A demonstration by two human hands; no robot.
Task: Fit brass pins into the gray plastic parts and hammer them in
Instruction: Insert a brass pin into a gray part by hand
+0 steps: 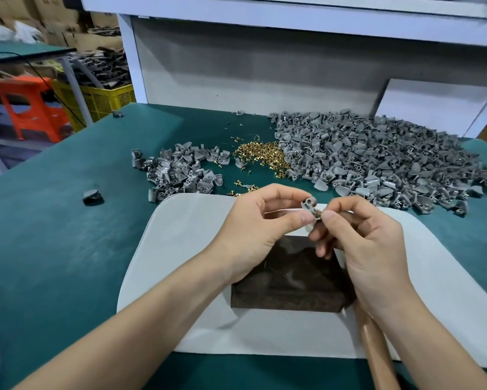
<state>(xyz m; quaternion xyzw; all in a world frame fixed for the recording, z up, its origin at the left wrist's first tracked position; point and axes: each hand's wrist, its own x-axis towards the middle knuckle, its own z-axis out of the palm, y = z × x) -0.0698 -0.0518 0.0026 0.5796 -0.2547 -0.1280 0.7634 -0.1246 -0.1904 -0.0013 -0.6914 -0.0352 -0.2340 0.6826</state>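
As L hand (253,229) pinches gray part (308,205), R hand (368,243) pinches brass pin (317,214)

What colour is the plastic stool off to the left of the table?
The stool is bright orange, clearest in the head view.

Both bare forearms reach in from the lower edge and converge, the hands meeting raised in the middle. The left hand (250,226), palm turned toward the right, pinches a small gray plastic part (309,204) between thumb and forefinger. The right hand (368,249) faces it, thumb and forefinger tips closed at the part's lower end — its other fingers (322,251) curl inward beneath.
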